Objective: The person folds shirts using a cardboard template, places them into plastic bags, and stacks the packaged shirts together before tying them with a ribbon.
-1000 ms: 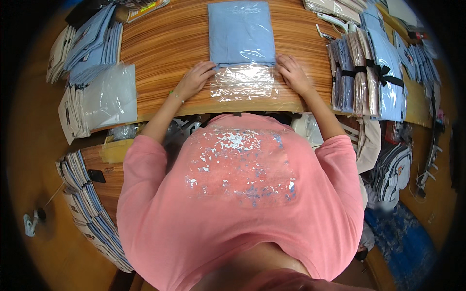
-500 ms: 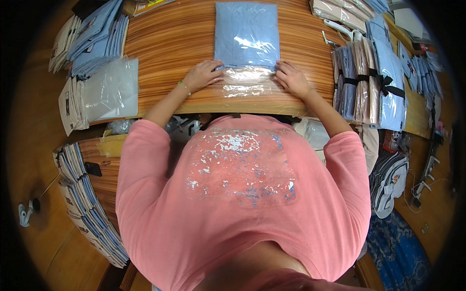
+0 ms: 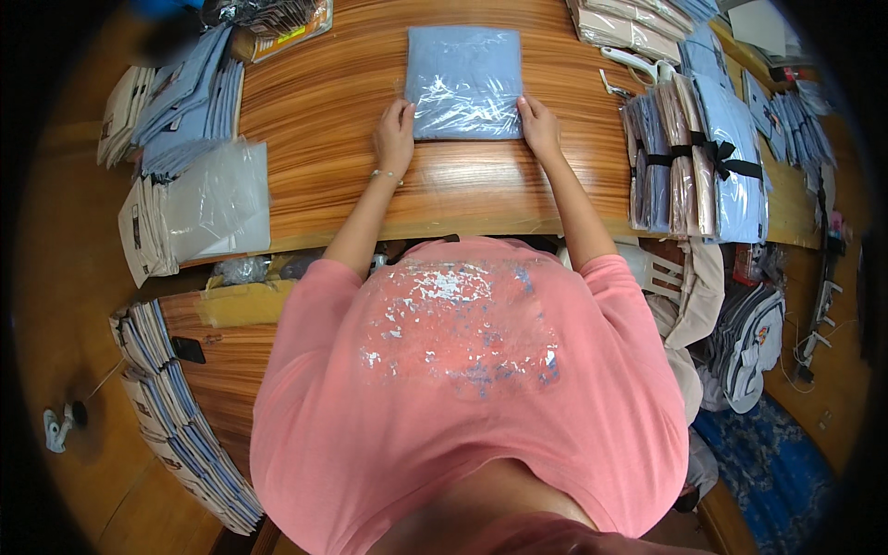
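A folded light blue garment in a clear plastic bag (image 3: 464,79) lies at the far middle of the wood-grain table (image 3: 324,111). My left hand (image 3: 396,134) grips its left edge near the lower corner, thumb against the side. On the opposite edge, my right hand (image 3: 540,128) holds the bag the same way. Parts of the fingers on both hands are hidden from above. The bag's near end now looks straight and short, with no loose clear flap showing in front of it. Light glints off the plastic.
Blue folded garments (image 3: 190,97) and clear plastic bags (image 3: 217,208) are stacked at the left. On the right stand bagged garments tied with black ribbon (image 3: 731,166), below white-handled scissors (image 3: 629,63). A phone (image 3: 189,350) rests on a lower surface at left.
The loose clear flap at the bag's near end is no longer visible. Both hands have shifted from the near corners to grip the bag's sides, farther from my body.
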Action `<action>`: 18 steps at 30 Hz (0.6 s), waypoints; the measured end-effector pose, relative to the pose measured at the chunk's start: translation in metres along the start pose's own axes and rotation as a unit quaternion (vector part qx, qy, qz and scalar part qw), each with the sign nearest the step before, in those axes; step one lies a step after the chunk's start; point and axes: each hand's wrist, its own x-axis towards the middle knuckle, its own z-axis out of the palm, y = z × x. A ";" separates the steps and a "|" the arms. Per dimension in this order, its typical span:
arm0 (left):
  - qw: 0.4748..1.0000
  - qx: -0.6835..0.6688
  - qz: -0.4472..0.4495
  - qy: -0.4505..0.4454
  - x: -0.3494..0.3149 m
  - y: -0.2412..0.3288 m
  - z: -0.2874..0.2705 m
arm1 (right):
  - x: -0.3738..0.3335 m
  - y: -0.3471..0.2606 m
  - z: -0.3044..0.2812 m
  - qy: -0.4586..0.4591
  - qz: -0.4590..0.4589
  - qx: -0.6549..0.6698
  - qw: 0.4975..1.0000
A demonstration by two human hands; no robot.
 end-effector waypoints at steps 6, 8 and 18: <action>0.999 -0.029 0.026 0.027 0.021 -0.009 0.013 | 0.006 0.001 0.001 -0.008 0.030 0.011 0.999; 0.999 -0.005 0.032 0.027 0.024 -0.007 0.015 | 0.008 0.002 0.000 -0.016 0.045 0.004 0.999; 0.997 0.055 0.023 0.047 0.030 -0.006 0.024 | 0.006 0.002 0.002 0.008 0.066 0.023 0.998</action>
